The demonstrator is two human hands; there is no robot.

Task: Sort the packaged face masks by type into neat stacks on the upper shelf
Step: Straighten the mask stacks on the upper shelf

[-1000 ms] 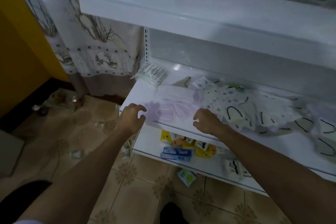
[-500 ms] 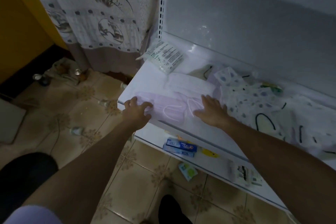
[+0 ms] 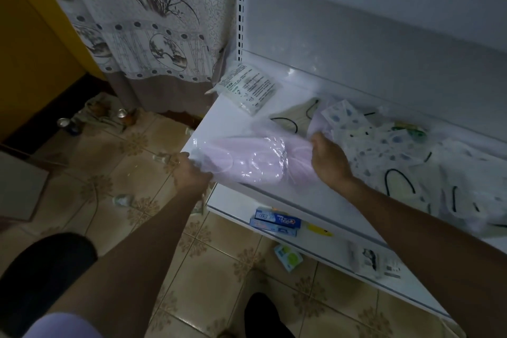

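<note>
A white shelf unit stands against a patterned curtain point(image 3: 142, 30) and a yellow wall point(image 3: 30, 44), above a tiled floor point(image 3: 123, 228) strewn with small litter; the middle shelf point(image 3: 219, 121) carries the masks. At its front left edge lies a pink mask pack point(image 3: 247, 158) in clear, crinkled plastic, held at both ends; whether it rests on the shelf or is lifted just off it cannot be told. The left hand point(image 3: 192, 173) grips the pack's left end at the shelf corner, its fingers point(image 3: 199, 170) curled round the plastic; the right hand point(image 3: 329, 163) pinches the right end, fingers closed on the bunched wrap. Just behind the pack sits a beige mask point(image 3: 297, 118) with black ear loops; to the right spreads a loose heap of spotted masks point(image 3: 365, 143), touching the right hand's far side. A white printed packet point(image 3: 247, 88) lies tilted in the back left corner, overhanging the shelf's side edge. On the lower shelf point(image 3: 233, 200) sit two blue toothpaste boxes point(image 3: 277, 221), stacked; a small green-and-white packet point(image 3: 288, 256) lies on the floor below.
</note>
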